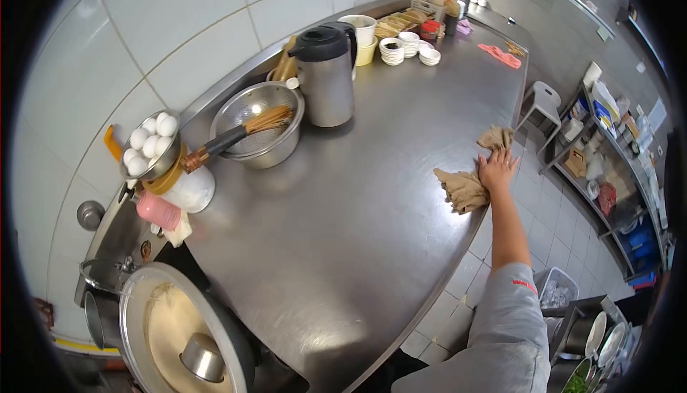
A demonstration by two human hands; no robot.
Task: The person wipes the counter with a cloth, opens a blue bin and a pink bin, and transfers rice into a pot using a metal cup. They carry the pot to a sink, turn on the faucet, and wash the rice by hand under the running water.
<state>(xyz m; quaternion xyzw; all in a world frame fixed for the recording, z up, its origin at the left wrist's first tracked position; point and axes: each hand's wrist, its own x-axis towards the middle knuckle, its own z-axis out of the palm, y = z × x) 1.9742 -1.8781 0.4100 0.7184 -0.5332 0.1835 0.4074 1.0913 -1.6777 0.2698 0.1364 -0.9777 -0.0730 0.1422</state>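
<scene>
My right hand [499, 171] lies on a crumpled brown cloth [461, 189] at the right edge of the steel table. Its fingers are stretched out and spread over the cloth, palm down. Part of the cloth sticks out past the fingertips, and a wider part fans out to the left of the hand. What lies right under the palm is hidden. A grey sleeve covers the upper arm. My left hand is out of view.
On the steel table [336, 235] stand a metal jug [325, 81], a colander [275, 148] with a bamboo whisk [268, 119], and stacked white dishes [391, 51]. At left are a bowl of eggs [150, 146] and a large pot [132, 321]. A stool [546, 96] and shelves stand right.
</scene>
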